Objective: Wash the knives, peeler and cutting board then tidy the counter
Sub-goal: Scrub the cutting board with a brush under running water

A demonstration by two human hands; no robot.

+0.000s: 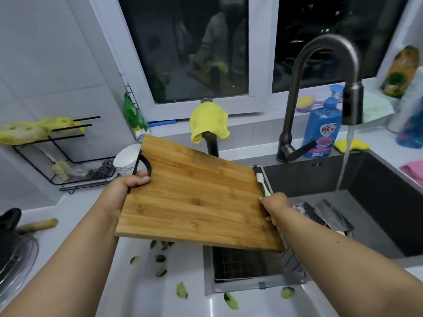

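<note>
Sink (pixel 377 202) tap running | bamboo cutting board (pixel 196 193) unrinsed, left hand (pixel 128 186) gripping handle, right hand (pixel 274 203) gripping peeler (pixel 263 183) against its edge | knives (pixel 325 216) in sink | peel scraps (pixel 160 259) on desk.

The cutting board (pixel 194 193) was striped honey-brown; the cloth (pixel 208 122) yellow; the bottle (pixel 321 131) blue; the peels (pixel 182 290) green.

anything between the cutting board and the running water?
Nothing visible. The rectangular bamboo cutting board, gripped by the left hand and right hand, sits left of the water stream; the grey sink basin between is open. Knives lie lower.
</note>
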